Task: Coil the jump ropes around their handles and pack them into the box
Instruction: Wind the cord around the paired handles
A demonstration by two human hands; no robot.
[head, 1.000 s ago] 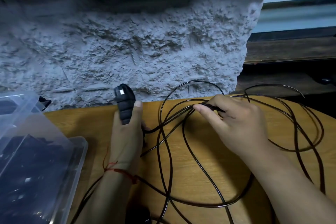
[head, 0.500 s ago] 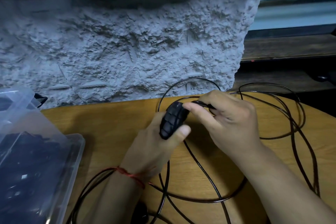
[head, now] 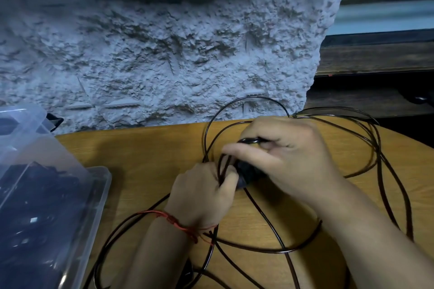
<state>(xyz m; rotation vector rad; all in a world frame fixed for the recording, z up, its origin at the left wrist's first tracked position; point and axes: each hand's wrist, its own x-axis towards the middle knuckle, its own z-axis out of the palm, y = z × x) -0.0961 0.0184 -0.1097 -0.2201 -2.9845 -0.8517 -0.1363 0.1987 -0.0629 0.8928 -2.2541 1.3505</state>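
A black jump rope cord lies in loose loops across the wooden table. My left hand grips the black ribbed handle, which is mostly hidden between both hands. My right hand is over the handle and pinches a strand of the cord against it. A clear plastic box sits at the left with dark coiled ropes inside. A dark shape at the bottom edge may be the second handle; I cannot tell.
A rough white stone wall rises right behind the table. The table's rounded edge drops off at the right, with a dark wooden ledge beyond. Cord loops spread over the right side of the table.
The left hand has tilted the handle down and rightward to the table's middle. The right hand has brought the cord over it and now covers it. Loops on the right have tightened slightly.
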